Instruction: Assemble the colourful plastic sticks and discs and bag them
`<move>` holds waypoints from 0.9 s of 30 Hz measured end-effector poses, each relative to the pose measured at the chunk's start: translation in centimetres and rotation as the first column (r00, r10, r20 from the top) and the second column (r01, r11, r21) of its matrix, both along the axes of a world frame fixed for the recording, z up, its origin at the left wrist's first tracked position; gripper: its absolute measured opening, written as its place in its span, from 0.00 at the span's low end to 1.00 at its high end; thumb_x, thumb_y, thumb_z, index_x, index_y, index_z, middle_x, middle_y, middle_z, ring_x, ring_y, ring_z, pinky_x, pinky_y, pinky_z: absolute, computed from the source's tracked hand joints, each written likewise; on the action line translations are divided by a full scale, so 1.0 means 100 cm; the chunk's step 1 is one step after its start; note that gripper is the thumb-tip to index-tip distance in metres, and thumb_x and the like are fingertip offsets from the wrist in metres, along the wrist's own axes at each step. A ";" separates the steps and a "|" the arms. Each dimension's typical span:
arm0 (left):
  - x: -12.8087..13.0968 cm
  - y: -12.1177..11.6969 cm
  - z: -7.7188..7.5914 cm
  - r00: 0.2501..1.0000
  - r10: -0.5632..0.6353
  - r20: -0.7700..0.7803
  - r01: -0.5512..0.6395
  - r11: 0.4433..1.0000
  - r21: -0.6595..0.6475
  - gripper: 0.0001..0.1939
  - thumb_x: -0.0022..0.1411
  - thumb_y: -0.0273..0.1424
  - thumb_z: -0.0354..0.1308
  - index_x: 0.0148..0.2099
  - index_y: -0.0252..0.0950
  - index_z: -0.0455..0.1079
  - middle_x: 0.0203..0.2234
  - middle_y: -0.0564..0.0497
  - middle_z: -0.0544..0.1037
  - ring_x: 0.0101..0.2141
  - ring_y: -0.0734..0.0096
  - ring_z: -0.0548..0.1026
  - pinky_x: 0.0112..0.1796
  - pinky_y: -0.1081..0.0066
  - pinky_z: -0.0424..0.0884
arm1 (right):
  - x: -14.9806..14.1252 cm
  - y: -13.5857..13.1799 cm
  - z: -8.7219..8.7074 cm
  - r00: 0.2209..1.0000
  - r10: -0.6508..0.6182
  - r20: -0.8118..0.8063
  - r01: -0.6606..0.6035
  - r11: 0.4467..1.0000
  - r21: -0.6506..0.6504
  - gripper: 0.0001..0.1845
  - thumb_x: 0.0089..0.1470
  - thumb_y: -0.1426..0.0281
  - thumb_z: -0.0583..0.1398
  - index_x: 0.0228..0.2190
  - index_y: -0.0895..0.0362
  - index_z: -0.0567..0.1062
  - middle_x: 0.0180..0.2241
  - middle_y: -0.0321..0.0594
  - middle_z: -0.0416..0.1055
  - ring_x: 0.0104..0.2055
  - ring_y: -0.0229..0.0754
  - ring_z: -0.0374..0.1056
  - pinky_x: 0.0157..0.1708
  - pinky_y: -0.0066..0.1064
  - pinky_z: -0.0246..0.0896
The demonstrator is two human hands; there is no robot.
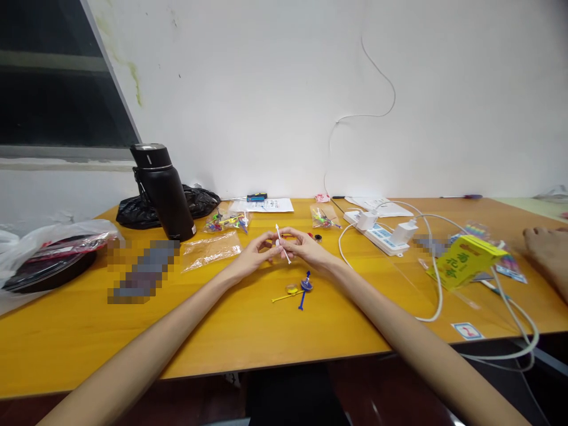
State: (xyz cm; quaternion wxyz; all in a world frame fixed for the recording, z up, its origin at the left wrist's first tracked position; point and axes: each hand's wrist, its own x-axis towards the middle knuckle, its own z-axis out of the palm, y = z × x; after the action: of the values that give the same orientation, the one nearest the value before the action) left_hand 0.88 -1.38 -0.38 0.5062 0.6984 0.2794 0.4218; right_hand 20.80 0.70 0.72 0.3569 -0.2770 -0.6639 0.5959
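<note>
Above the middle of the table, my left hand (pixel 258 253) and my right hand (pixel 309 247) meet with bent fingers around a small white arrow-shaped plastic piece (pixel 277 232). Its thin shaft stands tilted between them, and my fingertips partly cover its middle. On the table just below my hands lie a blue arrow-shaped piece (pixel 306 285) with a round centre and a yellow piece (pixel 290 289) with a long thin shaft. Behind my right hand are small dark and red round parts (pixel 318 238), partly hidden by the fingers.
Bags of coloured plastic parts (pixel 228 221) (pixel 325 217) lie behind my hands. An empty clear bag (pixel 212 251) and a black bottle (pixel 163 195) are leftward. A power strip (pixel 377 234), cables and a yellow box (pixel 465 261) occupy the right, near another person's hand (pixel 546 254).
</note>
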 end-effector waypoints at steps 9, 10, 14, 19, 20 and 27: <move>0.003 -0.009 0.007 1.000 -0.026 -0.001 0.026 0.999 -0.036 0.16 0.67 0.46 0.57 0.41 0.38 0.64 0.28 0.55 0.73 0.23 0.79 0.64 0.26 0.75 0.58 | -0.003 -0.009 0.006 0.989 0.065 -0.130 -0.093 0.971 -0.221 0.15 0.59 0.56 0.65 0.38 0.53 0.71 0.25 0.30 0.64 0.26 0.34 0.58 0.28 0.25 0.51; 0.003 -0.009 0.007 0.999 -0.032 -0.006 0.031 0.999 -0.039 0.16 0.67 0.45 0.57 0.41 0.38 0.63 0.26 0.56 0.71 0.23 0.78 0.64 0.26 0.75 0.58 | -0.003 -0.010 0.006 0.988 0.076 -0.131 -0.104 0.969 -0.226 0.15 0.60 0.55 0.64 0.38 0.53 0.70 0.25 0.30 0.63 0.26 0.34 0.57 0.28 0.25 0.50; 0.003 -0.011 0.006 0.997 -0.074 0.030 0.076 0.995 -0.065 0.13 0.68 0.43 0.56 0.40 0.38 0.62 0.23 0.58 0.66 0.22 0.78 0.60 0.26 0.74 0.56 | -0.001 -0.009 0.006 0.988 0.111 -0.109 -0.134 0.963 -0.233 0.16 0.59 0.55 0.63 0.35 0.54 0.69 0.25 0.30 0.60 0.25 0.34 0.53 0.29 0.26 0.49; 0.001 -0.008 0.009 0.996 -0.043 0.075 0.052 0.993 -0.111 0.08 0.66 0.36 0.51 0.37 0.37 0.64 0.23 0.58 0.61 0.22 0.78 0.57 0.25 0.75 0.54 | 0.004 0.000 0.006 0.992 -0.020 -0.128 -0.008 0.977 -0.213 0.18 0.59 0.54 0.62 0.31 0.55 0.68 0.22 0.29 0.51 0.24 0.36 0.45 0.26 0.28 0.44; 0.001 -0.007 0.009 0.997 -0.016 0.069 0.024 0.992 -0.123 0.07 0.64 0.34 0.51 0.37 0.36 0.64 0.23 0.58 0.60 0.21 0.79 0.57 0.25 0.75 0.54 | 0.004 0.001 0.006 0.990 -0.047 -0.130 0.022 0.982 -0.189 0.17 0.58 0.54 0.63 0.32 0.55 0.70 0.22 0.29 0.52 0.24 0.36 0.45 0.26 0.28 0.44; 0.001 -0.001 0.004 0.994 0.079 0.075 -0.056 0.961 -0.271 0.04 0.60 0.31 0.54 0.38 0.38 0.63 0.22 0.60 0.57 0.20 0.80 0.53 0.22 0.78 0.48 | 0.004 0.009 0.000 0.989 -0.146 -0.014 0.147 0.988 0.040 0.17 0.57 0.56 0.64 0.43 0.53 0.76 0.32 0.36 0.70 0.34 0.40 0.64 0.35 0.31 0.56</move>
State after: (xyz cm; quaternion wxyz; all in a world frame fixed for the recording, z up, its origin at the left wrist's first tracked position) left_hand 0.94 -1.50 0.06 0.5930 0.5947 0.3360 0.4264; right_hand 21.21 1.58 0.73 0.4091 -0.3143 -0.6517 0.5560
